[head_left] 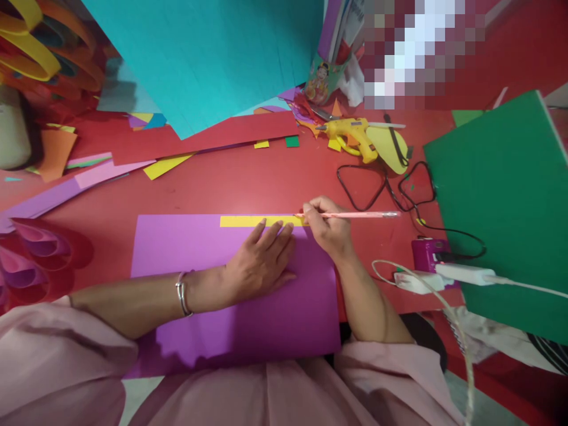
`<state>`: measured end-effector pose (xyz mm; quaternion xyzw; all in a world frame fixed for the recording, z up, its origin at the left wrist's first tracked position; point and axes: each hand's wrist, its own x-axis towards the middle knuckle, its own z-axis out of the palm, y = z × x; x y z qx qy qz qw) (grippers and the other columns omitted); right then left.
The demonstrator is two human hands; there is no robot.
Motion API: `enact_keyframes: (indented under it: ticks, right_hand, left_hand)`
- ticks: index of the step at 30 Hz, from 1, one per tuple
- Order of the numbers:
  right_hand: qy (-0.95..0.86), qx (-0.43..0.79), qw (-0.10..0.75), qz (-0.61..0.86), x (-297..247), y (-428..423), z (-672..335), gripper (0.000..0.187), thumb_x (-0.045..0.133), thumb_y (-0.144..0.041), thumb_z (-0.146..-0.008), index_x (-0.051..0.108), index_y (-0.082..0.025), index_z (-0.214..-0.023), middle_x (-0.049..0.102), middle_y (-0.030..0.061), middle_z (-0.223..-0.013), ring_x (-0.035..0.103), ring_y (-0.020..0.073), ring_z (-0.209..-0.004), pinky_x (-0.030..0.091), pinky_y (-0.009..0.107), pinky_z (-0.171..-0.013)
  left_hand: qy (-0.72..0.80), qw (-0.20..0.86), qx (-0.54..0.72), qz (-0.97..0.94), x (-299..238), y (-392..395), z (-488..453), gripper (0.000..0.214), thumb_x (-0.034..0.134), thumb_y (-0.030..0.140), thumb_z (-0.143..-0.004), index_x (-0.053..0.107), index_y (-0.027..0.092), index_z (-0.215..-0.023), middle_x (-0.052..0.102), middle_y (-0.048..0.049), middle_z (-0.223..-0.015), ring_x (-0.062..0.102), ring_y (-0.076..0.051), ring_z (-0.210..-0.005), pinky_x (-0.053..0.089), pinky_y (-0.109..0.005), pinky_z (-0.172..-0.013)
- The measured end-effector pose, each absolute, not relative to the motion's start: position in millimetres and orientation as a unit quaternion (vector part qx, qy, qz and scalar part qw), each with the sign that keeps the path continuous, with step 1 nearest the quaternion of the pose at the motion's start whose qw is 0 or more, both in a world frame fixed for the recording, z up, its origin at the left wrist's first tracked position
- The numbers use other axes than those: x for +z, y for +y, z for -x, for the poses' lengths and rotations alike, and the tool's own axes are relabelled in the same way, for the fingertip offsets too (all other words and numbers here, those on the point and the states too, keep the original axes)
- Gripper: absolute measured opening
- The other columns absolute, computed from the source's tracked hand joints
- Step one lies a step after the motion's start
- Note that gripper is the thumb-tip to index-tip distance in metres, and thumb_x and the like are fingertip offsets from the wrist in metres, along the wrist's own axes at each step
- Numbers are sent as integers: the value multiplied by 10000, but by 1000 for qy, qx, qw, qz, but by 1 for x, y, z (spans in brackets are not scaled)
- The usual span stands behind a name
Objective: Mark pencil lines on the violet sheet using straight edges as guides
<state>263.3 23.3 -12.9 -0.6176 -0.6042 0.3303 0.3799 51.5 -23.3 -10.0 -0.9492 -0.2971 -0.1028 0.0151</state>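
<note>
A large purple paper sheet (186, 248) lies on the red table in front of me. Along its far edge runs a narrow yellow strip (239, 221). My left hand (264, 260) is spread flat on the sheet, its fingertips pressing on the strip. With my right hand (328, 228) I grip a pink pencil (364, 215), held low and pointing left. The pencil tip meets the upper edge of the strip, near its right part. The right end of the strip is hidden by my right hand.
A yellow glue gun (355, 135) with a black cord lies beyond the sheet. To the right are a purple power adapter (428, 251), white plugs (465, 273) and a green sheet (501, 207). A turquoise sheet (222, 53) and rolled pink paper shapes (39, 242) are on the left side.
</note>
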Motion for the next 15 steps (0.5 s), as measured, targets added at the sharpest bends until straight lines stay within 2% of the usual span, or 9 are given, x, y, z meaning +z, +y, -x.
enact_keyframes:
  ticks: [15]
  right_hand:
    - [-614, 320, 371, 619, -12, 24, -264, 287, 602, -409, -976, 608, -257, -733, 656, -23, -651, 620, 163, -634, 453, 295, -622]
  left_hand:
    - [-298, 0, -103, 949, -10, -23, -52, 654, 449, 577, -1074, 619, 62, -1437, 584, -214, -1542, 547, -389, -1419, 395, -575, -1221]
